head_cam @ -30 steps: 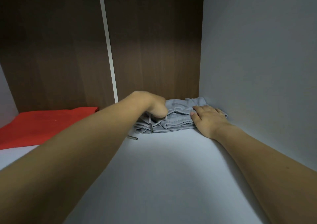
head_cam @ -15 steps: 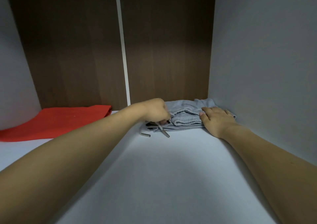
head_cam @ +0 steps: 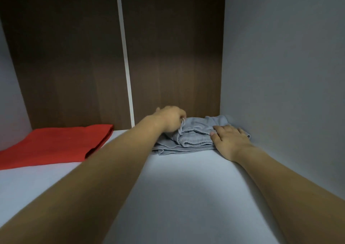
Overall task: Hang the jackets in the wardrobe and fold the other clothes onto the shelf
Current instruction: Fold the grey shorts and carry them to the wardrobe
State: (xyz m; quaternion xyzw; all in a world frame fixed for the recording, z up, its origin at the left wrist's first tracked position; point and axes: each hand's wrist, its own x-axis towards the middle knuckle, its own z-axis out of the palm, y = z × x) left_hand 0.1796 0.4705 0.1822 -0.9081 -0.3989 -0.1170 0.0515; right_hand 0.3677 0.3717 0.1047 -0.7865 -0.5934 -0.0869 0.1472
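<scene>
Tucking drawstring (head_cam: 182, 126) now into grey garment (head_cam: 194, 137)

The folded pants (head_cam: 194, 137) in the shelf's far right corner are plain light grey. The folded cloth (head_cam: 56, 144) at its far left edge is solid red. The shelf (head_cam: 177, 197) is white, the back panel (head_cam: 74, 57) dark brown woodgrain, split by a white strip (head_cam: 124, 53).

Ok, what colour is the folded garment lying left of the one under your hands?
Red, plain with no visible pattern. The folded garment shows best in the head view.
</scene>
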